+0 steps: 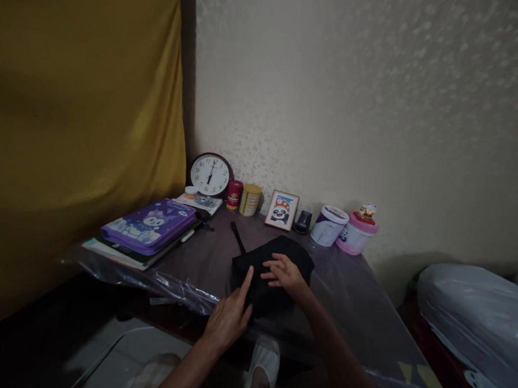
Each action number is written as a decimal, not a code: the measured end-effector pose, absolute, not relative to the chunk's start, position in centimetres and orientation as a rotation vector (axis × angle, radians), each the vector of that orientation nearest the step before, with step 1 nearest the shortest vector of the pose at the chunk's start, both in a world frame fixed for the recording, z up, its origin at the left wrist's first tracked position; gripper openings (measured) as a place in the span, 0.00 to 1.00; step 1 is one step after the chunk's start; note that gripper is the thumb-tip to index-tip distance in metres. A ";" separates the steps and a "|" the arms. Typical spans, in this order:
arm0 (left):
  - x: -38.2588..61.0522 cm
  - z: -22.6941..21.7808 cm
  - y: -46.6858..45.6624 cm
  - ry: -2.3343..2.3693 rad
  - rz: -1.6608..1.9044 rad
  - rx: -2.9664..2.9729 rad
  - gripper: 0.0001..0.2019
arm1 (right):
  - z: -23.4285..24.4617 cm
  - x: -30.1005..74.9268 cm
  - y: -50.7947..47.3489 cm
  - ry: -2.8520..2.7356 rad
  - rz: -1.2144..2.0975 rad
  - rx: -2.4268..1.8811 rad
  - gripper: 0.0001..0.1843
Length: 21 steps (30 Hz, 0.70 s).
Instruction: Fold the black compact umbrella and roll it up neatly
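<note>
A black cloth item (277, 250) with a narrow strap (238, 238) at its far left lies near the front edge of the table; it looks like soft folded fabric, and its exact kind does not show. My left hand (230, 315) is at its near left side, index finger stretched forward at the cloth and thumb apart. Over the middle of the cloth, my right hand (281, 273) has its fingers spread and pointing left. I see nothing held in either hand. Whether the fingertips touch the fabric, I cannot tell.
Left on the plastic-covered table (344, 302) lies a purple case (148, 226) on books. Along the wall stand a clock (211, 174), red tin (234, 195), yellow tin (250, 200), panda picture (281, 210), stapler (302, 222), white tub (328, 226) and pink-lidded tub (356, 234).
</note>
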State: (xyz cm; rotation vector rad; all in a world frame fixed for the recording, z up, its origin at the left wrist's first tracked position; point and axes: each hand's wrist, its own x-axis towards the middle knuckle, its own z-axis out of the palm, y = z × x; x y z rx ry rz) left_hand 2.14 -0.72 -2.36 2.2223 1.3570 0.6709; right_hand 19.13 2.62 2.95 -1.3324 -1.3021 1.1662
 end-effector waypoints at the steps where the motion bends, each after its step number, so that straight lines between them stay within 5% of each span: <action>1: 2.2 -2.4 -0.8 1.351 0.636 2.266 0.36 | 2.8 19.3 2.7 -1.305 1.179 -1.340 0.23; 12: 1.8 -2.8 -0.9 1.300 0.568 2.336 0.30 | 3.2 20.3 4.1 -1.303 1.128 -1.413 0.19; 21: 0.9 -2.2 0.0 1.188 0.839 2.100 0.31 | 6.1 26.7 3.1 -0.868 0.459 -1.190 0.16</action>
